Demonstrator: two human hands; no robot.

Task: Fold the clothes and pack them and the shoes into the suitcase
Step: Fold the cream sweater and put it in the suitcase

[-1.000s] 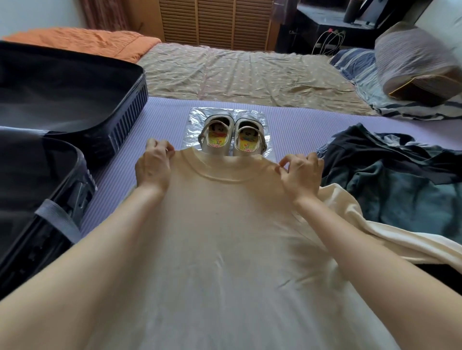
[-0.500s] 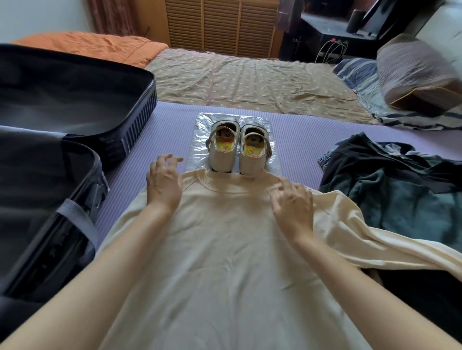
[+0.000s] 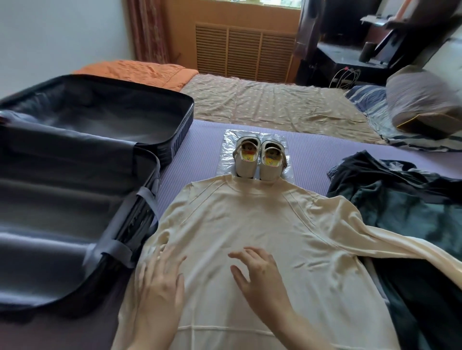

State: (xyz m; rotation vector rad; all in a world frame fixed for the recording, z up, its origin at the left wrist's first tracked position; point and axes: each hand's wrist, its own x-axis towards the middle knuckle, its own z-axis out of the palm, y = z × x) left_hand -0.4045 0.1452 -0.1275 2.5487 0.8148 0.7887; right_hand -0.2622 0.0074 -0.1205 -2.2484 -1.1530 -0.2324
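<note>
Suitcase (image 3: 75, 214) open, 9 o'clock of cream shirt (image 3: 250, 219). Left hand (image 3: 160, 287) blurred, fingers spread on shirt; right hand (image 3: 260, 274) spread too, holding nothing. Shoes (image 3: 258, 160) at 12 o'clock, toes touching the collar. Dark clothes (image 3: 400, 212) at 3 o'clock

Cream shirt (image 3: 250, 237): smooth, faintly lustrous cloth. Shoes (image 3: 258, 160) stood on glossy clear plastic sheet (image 3: 226, 160); mat (image 3: 200, 155) matt, ribbed.

Soft daylight from the window (image 3: 275, 2) at far top. Brightness even and moderate, shadows faint. Glare patches on plastic sheet (image 3: 226, 160); mild sheen on cream shirt (image 3: 250, 224). Motion blur on left hand (image 3: 160, 282). The pillow (image 3: 422, 97) and suitcase (image 3: 75, 199) are smeared. Wide-angle bending at frame edges.
</note>
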